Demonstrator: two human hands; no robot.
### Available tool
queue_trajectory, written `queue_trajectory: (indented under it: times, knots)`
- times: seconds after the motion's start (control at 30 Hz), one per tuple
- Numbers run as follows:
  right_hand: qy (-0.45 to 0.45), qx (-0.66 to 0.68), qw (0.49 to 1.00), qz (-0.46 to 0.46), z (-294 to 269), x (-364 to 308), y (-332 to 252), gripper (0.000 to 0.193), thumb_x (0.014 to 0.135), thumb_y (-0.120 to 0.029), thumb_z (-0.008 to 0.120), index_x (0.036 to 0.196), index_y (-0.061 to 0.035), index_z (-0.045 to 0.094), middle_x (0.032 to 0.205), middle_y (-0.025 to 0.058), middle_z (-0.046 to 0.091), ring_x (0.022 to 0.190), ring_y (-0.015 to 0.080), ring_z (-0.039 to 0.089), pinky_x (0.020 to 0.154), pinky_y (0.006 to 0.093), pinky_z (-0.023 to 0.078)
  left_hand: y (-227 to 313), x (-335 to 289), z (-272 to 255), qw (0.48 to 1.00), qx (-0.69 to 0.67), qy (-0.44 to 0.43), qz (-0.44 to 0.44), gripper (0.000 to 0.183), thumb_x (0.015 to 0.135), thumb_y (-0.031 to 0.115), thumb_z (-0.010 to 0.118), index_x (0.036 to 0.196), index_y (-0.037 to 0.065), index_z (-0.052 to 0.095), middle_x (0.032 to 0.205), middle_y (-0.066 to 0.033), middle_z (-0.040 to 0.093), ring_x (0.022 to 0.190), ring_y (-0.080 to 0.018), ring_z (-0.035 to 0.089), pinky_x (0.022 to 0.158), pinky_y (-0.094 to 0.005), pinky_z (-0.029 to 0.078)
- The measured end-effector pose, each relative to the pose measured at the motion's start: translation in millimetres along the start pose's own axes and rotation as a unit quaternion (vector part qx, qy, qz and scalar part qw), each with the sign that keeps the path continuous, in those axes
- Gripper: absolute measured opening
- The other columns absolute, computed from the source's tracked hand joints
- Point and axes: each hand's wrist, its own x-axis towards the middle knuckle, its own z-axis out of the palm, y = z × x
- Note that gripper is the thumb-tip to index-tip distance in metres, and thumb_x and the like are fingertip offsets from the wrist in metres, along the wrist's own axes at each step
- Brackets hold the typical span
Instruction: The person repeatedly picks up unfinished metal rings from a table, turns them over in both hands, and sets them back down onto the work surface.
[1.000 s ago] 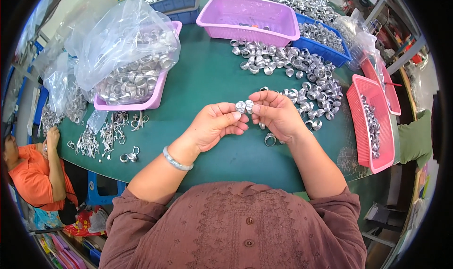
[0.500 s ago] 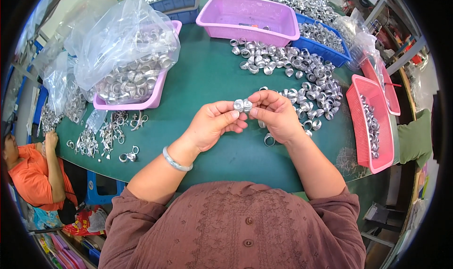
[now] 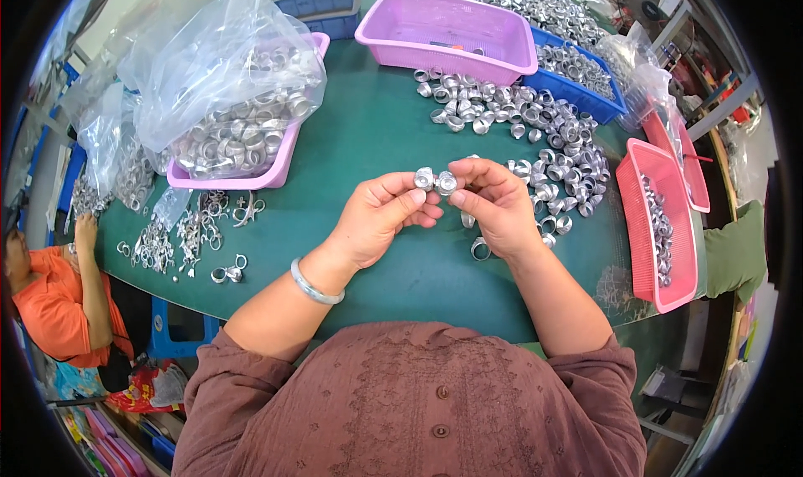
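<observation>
Over the middle of the green table, my left hand (image 3: 381,215) pinches a silver-coloured metal ring (image 3: 424,178) between thumb and fingers, its round face turned up. Close beside it, my right hand (image 3: 498,205) grips a second silver ring (image 3: 446,183) the same way. The two rings sit side by side, nearly touching. Just beyond my right hand spreads a heap of similar rings (image 3: 577,163), and one loose ring (image 3: 480,249) lies below that hand.
A purple basket (image 3: 280,163) at left holds bagged rings. Another purple basket (image 3: 452,59) stands at the back beside a blue tray (image 3: 619,105) of rings. A pink basket (image 3: 644,260) is at right. A person in orange (image 3: 58,306) sits at far left.
The two rings have moved slightly apart and the right one has turned, showing its round face. Both hands stay in nearly the same place.
</observation>
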Motion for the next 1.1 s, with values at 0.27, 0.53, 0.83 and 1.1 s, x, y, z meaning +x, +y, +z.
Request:
queue_trajectory:
  times: [0.27, 0.53, 0.83, 1.1]
  knots:
    - [-0.015, 0.024, 0.999, 0.035, 0, 0, 1, 0.031, 0.076, 0.008, 0.059, 0.106, 0.0013, 0.055, 0.094, 0.0056, 0.057, 0.091, 0.0134, 0.055, 0.081, 0.0265, 0.046, -4, -1, 2, 1.0, 0.022, -0.002, 0.009, 0.022, 0.09, 0.017, 0.048, 0.102, 0.0, 0.057, 0.093, -0.0088, 0.062, 0.08, -0.016, 0.06, 0.072, -0.0284, 0.05]
    - [0.002, 0.035, 0.998, 0.048, -3, 2, 5, 0.024, 0.078, 0.004, 0.059, 0.101, 0.0014, 0.054, 0.099, 0.0087, 0.058, 0.092, 0.0158, 0.057, 0.083, 0.0284, 0.046, 0, 3, -1, 0.999, -0.031, 0.028, -0.029, 0.02, 0.092, 0.02, 0.045, 0.093, 0.004, 0.055, 0.089, -0.0086, 0.062, 0.077, -0.0157, 0.061, 0.068, -0.0254, 0.049]
    - [-0.027, 0.071, 0.995, 0.06, -4, 3, 5, 0.024, 0.084, 0.0, 0.051, 0.108, 0.0001, 0.05, 0.105, 0.0123, 0.057, 0.094, 0.0192, 0.058, 0.084, 0.0339, 0.046, 4, 4, -5, 0.995, -0.085, 0.008, -0.053, 0.02, 0.091, 0.017, 0.042, 0.096, 0.001, 0.052, 0.088, -0.0123, 0.061, 0.076, -0.0196, 0.061, 0.066, -0.0272, 0.051]
    - [-0.008, 0.116, 0.989, 0.088, -7, 4, 3, 0.024, 0.087, -0.003, 0.05, 0.11, 0.0004, 0.048, 0.103, 0.0116, 0.057, 0.092, 0.0178, 0.057, 0.082, 0.0322, 0.047, 3, 6, -7, 0.991, -0.11, 0.014, -0.069, 0.02, 0.09, 0.017, 0.04, 0.097, 0.001, 0.05, 0.087, -0.0135, 0.06, 0.073, -0.0205, 0.06, 0.065, -0.0281, 0.049]
